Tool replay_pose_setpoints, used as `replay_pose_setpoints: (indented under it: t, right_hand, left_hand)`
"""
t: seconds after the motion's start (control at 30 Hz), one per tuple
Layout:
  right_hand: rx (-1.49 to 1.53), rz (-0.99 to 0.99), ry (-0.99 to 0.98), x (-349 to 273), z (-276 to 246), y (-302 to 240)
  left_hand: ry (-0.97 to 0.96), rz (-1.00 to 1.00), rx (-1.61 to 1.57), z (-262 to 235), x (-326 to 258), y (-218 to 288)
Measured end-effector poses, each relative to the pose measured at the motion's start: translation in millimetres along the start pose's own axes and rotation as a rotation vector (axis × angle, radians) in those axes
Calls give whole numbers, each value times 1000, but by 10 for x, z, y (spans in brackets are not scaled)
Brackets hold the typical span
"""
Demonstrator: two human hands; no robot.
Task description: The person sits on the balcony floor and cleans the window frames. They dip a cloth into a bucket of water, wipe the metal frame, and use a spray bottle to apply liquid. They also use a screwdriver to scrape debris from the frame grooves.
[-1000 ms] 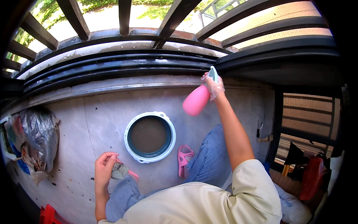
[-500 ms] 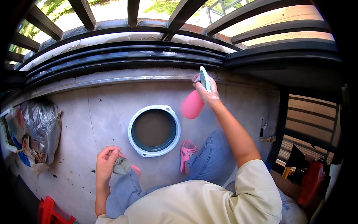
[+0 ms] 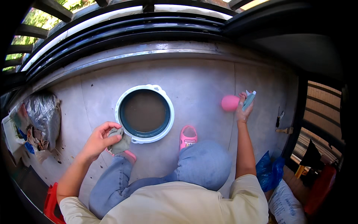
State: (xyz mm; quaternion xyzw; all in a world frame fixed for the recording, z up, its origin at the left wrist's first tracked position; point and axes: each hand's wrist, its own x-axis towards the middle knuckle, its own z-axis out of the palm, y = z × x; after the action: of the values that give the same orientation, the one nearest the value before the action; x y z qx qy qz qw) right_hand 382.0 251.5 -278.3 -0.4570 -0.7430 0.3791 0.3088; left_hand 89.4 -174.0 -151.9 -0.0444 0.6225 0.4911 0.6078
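Note:
My right hand (image 3: 245, 106) grips a spray bottle with a round pink body (image 3: 230, 103) and a pale green trigger head, held out to the right with the body tipped toward the left. A grey-green cloth (image 3: 119, 141) hangs crumpled from my left hand (image 3: 101, 139), pinched between thumb and fingers. Just beyond that hand a basin (image 3: 171, 112) with a white rim and dark teal inner wall stands on the floor, filled with murky brown water. The cloth is close to the basin's near left rim; whether they touch I cannot tell.
A plastic bag of rubbish (image 3: 44, 112) lies at the left, with a red plastic stool (image 3: 51, 203) nearer me. On the right are a brush (image 3: 285, 130), a blue bag (image 3: 269, 170) and a white sack (image 3: 285, 203). A metal-edged ledge (image 3: 160, 52) and railing run along the far side.
My right hand has brought the spray bottle down and to the right, away from the ledge. My left hand and the cloth have come closer to the basin. The view has tilted downward.

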Motion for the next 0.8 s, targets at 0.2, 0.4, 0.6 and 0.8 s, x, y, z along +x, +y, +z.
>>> replay_pose_setpoints:
  t: [0.2, 0.4, 0.6, 0.8]
  right_hand:
    - [-75, 63, 251, -83, -587, 700]
    - [-300, 335, 196, -410, -909, 967]
    - [3, 897, -905, -806, -389, -235]
    - [-249, 67, -1588, -628, 1015, -1529]
  left_hand:
    - [73, -34, -69, 402, 398, 272]
    - [132, -34, -143, 543, 503, 103]
    - [233, -40, -213, 407, 472, -171]
    - [317, 71, -145, 354, 976, -673]
